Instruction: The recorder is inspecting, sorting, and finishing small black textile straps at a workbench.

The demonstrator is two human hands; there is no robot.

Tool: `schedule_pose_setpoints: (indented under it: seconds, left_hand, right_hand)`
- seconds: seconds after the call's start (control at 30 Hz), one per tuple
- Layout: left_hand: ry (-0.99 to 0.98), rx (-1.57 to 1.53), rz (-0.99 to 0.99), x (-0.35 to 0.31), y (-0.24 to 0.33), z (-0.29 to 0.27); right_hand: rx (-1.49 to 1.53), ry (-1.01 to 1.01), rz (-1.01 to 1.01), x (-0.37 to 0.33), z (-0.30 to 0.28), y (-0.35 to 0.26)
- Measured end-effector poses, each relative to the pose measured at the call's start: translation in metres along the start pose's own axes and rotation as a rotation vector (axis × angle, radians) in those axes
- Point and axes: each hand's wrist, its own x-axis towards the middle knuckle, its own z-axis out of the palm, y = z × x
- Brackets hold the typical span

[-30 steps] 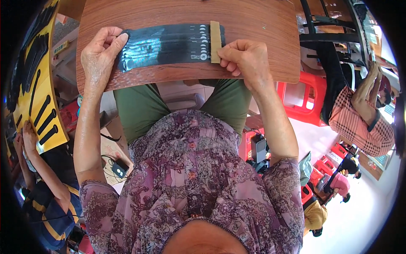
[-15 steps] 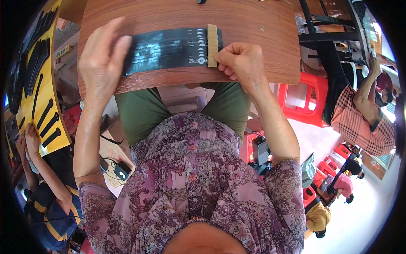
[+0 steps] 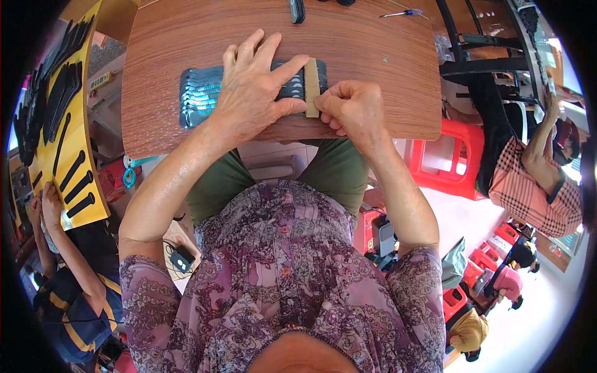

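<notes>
On the brown wooden table (image 3: 161, 50) lies a flat set of black straps (image 3: 202, 93), side by side, glossy at the left end and printed in white near the right. A tan strip (image 3: 313, 81) crosses them near their right end. My left hand (image 3: 252, 81) rests palm down over the straps with its fingers spread, its thumb and index fingertips by the tan strip. It hides the middle of the straps. My right hand (image 3: 354, 109) is closed in a pinch at the near end of the tan strip.
A black object (image 3: 296, 11) and a blue-handled screwdriver (image 3: 404, 12) lie at the table's far edge. To the right stands a red stool (image 3: 448, 158). At the left, a co-worker's hands (image 3: 51, 202) touch a yellow board (image 3: 84, 177) bearing black straps. Another person sits at right.
My left hand has moved right, from the left end of the straps to over their middle near the tan strip. My right hand keeps its pinch. More of the far table edge shows.
</notes>
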Motion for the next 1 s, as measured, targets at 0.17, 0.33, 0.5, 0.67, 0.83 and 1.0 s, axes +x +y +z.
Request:
schedule_pose_setpoints:
  seconds: [0.17,0.33,0.5,0.67,0.83,1.0]
  left_hand:
    - [0.006,-0.032,0.0,-0.0004,-0.0015,0.0042]
    - [0.016,-0.026,0.012,-0.0034,-0.0022,0.0026]
    - [0.022,-0.015,0.009,-0.0065,-0.004,0.0045]
    - [0.023,-0.004,0.008,-0.0068,-0.0041,0.0044]
    - [0.04,-0.002,0.002,-0.0066,-0.003,0.0047]
    - [0.032,-0.044,-0.01,-0.0064,-0.0043,0.0039]
  right_hand:
    - [-0.016,0.002,-0.015,0.0005,0.0,0.0025]
    - [-0.042,0.009,-0.02,-0.0018,0.0018,-0.0004]
    - [-0.036,-0.005,-0.016,-0.0037,0.0032,0.0007]
    - [-0.048,0.001,-0.052,-0.0041,0.0038,0.002]
    - [-0.031,0.0,-0.031,-0.0057,0.0041,0.0]
    - [-0.035,0.018,-0.038,-0.0068,0.0052,0.0018]
